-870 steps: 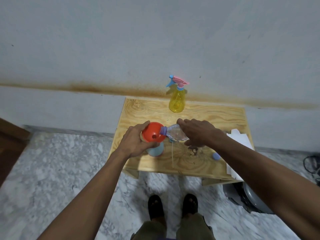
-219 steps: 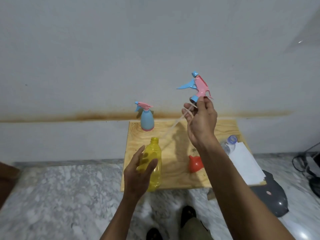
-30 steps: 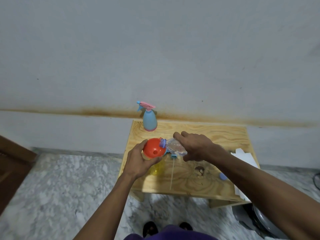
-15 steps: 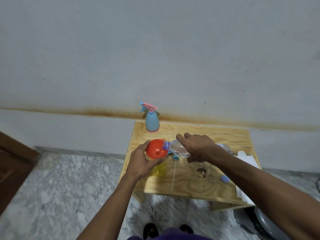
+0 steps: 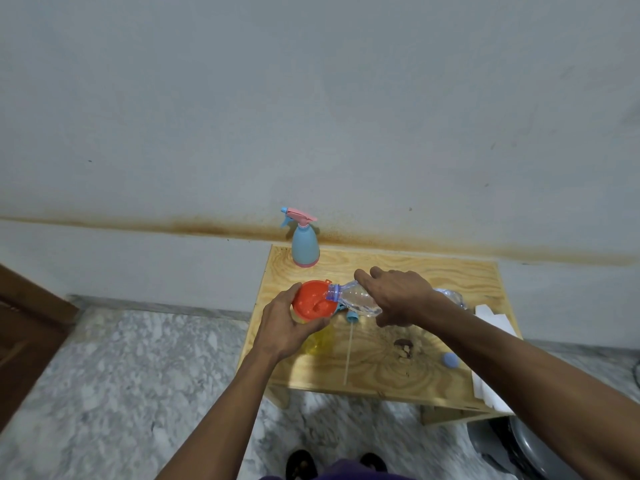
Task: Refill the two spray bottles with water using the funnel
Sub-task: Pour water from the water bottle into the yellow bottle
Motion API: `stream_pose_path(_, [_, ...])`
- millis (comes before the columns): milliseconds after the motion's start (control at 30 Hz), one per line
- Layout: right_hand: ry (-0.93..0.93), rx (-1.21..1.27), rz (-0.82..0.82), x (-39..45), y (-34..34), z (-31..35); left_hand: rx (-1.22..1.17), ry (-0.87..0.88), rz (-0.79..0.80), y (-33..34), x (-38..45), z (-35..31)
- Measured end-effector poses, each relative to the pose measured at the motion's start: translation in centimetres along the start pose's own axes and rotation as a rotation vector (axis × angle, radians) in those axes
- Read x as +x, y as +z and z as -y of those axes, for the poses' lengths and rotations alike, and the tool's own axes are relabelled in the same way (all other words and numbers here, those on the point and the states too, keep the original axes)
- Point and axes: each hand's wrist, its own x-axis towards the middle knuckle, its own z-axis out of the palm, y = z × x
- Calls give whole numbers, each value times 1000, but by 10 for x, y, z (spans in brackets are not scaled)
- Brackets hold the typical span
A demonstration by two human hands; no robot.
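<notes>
An orange funnel (image 5: 311, 301) sits in the neck of the yellow spray bottle (image 5: 320, 339) near the left front of the wooden table (image 5: 460, 271). My left hand (image 5: 282, 329) grips the funnel and the bottle's top. My right hand (image 5: 398, 294) holds a clear water bottle (image 5: 356, 301) tipped on its side, its mouth over the funnel's rim; water lies in the funnel. The blue spray bottle (image 5: 304, 245), pink trigger head on, stands at the table's back left corner. The yellow bottle's loose spray head and dip tube (image 5: 349, 337) lie on the table beside it.
A blue bottle cap (image 5: 450, 360) lies near the table's right front. White paper (image 5: 491, 323) hangs over the right edge. A dark knot stain (image 5: 403, 346) marks the wood. A grey object (image 5: 540, 448) sits on the marble floor at the lower right. The wall is directly behind the table.
Over the last second both hands kept their grips, with the water bottle's mouth over the funnel. The view shifted slightly. Earlier the yellow bottle's spray head was taken off.
</notes>
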Motion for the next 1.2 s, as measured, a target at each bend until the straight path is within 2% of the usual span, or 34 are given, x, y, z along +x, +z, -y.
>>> stream_pose_path(1200, [20, 33, -26, -4, 2, 3, 19, -4, 12, 2, -2, 6])
